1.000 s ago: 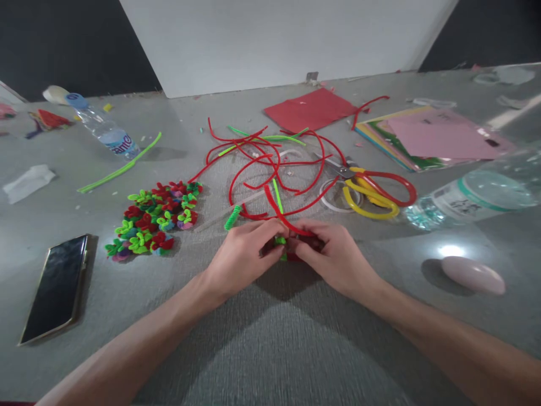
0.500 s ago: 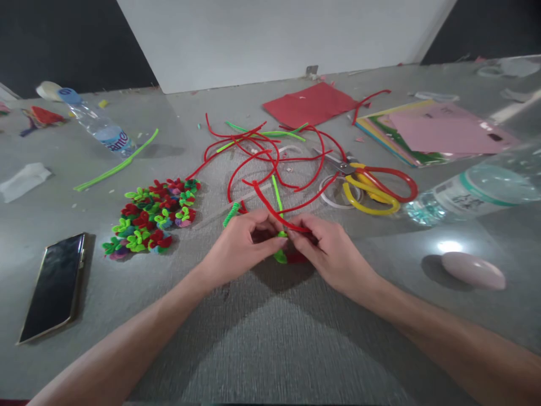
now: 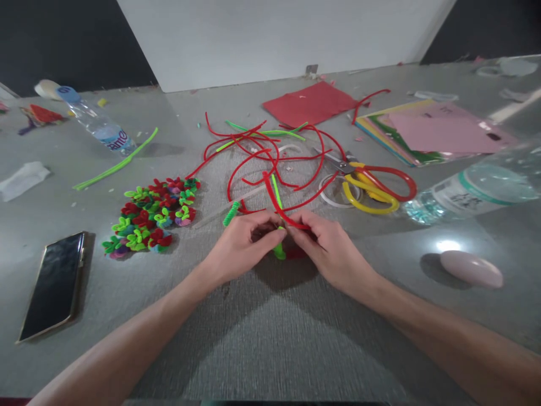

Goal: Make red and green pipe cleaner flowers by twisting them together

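Between my two hands is a red pipe cleaner [image 3: 273, 194], its free end pointing up and away from me. My right hand [image 3: 323, 242] is closed on it near its lower end. A green pipe cleaner piece [image 3: 279, 251] hangs at the fingertips of my left hand [image 3: 245, 242], which is pinched around the same small work. Something dark red shows under my right fingers, mostly hidden. Just beyond my left hand lies a coiled green pipe cleaner [image 3: 231, 214]. Loose red pipe cleaners [image 3: 253, 160] spread out past both hands.
Left of my hands sits a cluster of small red and green pipe-cleaner pieces [image 3: 143, 220], with a phone [image 3: 53, 287] nearer me. Scissors [image 3: 372, 183], a tape roll [image 3: 338, 192], a large bottle [image 3: 469, 192] and a mouse [image 3: 471, 269] are on the right. A small bottle [image 3: 99, 124] lies back left.
The free end of the red pipe cleaner has swung right and stands more upright. Both hands stay in nearly the same place.
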Tool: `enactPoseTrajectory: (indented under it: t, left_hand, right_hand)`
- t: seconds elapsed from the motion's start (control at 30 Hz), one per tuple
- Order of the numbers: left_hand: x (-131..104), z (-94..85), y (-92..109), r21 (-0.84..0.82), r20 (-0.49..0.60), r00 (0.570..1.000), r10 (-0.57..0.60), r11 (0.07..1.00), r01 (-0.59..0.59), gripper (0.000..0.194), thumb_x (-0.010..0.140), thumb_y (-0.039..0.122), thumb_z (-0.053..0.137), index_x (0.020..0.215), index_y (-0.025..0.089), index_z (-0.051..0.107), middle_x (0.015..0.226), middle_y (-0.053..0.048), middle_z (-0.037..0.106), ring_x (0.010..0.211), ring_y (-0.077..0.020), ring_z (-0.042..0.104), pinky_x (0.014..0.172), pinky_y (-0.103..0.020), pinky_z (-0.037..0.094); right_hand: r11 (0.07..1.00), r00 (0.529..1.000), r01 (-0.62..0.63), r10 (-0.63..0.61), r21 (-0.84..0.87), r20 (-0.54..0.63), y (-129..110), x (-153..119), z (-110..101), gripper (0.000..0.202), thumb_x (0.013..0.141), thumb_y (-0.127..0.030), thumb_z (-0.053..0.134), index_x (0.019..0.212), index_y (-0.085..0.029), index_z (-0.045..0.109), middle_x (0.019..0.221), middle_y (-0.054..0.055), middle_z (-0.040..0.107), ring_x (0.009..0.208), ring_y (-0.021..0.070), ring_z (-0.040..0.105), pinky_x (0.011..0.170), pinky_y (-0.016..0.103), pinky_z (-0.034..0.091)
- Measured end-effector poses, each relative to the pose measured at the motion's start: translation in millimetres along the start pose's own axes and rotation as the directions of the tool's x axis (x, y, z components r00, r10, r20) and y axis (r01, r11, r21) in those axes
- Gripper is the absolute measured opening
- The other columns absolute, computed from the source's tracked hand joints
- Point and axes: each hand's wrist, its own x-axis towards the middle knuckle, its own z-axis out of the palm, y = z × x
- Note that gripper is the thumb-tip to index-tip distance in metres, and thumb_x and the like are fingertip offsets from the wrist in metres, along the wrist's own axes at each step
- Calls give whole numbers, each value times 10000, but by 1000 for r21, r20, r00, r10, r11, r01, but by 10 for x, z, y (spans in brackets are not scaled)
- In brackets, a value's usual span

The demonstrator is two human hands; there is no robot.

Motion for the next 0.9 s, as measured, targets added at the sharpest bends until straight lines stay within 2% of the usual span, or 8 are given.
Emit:
enactPoseTrajectory:
  t: [0.07,0.17,0.4,0.57,0.7,0.8,0.9]
  left_hand:
    - [-9,7,-8,16,-7,1000,1,1000,-1,206,1006,291,591,907,179,733,835,-23,740,724,-145,661,643,-254,502]
    - [-15,7,-18,44,-7,1000,12,999,-12,199,991,266,599,872,187,738,820,-12,734,732,-148,656,659,-261,498]
    - [-14,1,14,84,-7,1000,30,996,-29,199,966,267,613,851,190,756,834,-17,737,740,-160,648,662,-274,486]
    - [-9,-12,56,136,-2,1000,21,990,-21,195,950,248,614,825,170,742,741,13,642,657,-116,533,600,-242,391]
    - [-14,-7,63,109,-14,999,39,993,-38,220,970,243,591,814,156,719,747,17,638,683,-107,532,639,-234,407]
    - [-18,-10,56,115,-30,998,54,992,-50,225,955,211,574,762,157,676,705,31,602,661,-100,502,627,-233,389]
    - [-10,-13,49,134,3,999,42,990,-42,187,934,179,574,776,163,671,692,44,574,648,-96,476,613,-231,369]
  right_hand:
    - [1000,1000,12,-12,19,5,-7,1,0,225,1084,-356,528,952,-214,643,809,6,680,711,159,592,671,297,446]
    - [999,1000,18,-19,38,18,-13,-3,4,239,1099,-367,501,953,-219,617,807,3,655,703,158,572,667,304,430]
    - [999,1000,5,-4,-51,30,-20,-34,3,230,1121,-364,389,1010,-228,537,864,31,620,735,185,525,704,346,399]
    - [1000,1000,0,0,22,3,-11,-38,21,257,1128,-385,382,999,-219,531,863,20,586,755,177,508,732,342,406]
    - [986,1000,7,-8,164,6,9,-6,16,289,1122,-399,440,928,-217,551,848,1,556,773,160,506,728,311,413]
    - [978,1000,-20,23,207,-12,25,29,-36,339,1121,-424,451,936,-207,635,859,7,593,798,154,527,730,295,418]
    - [976,996,-74,81,203,-26,36,56,-101,466,1118,-525,431,890,-198,674,759,-3,572,687,133,490,616,277,375]
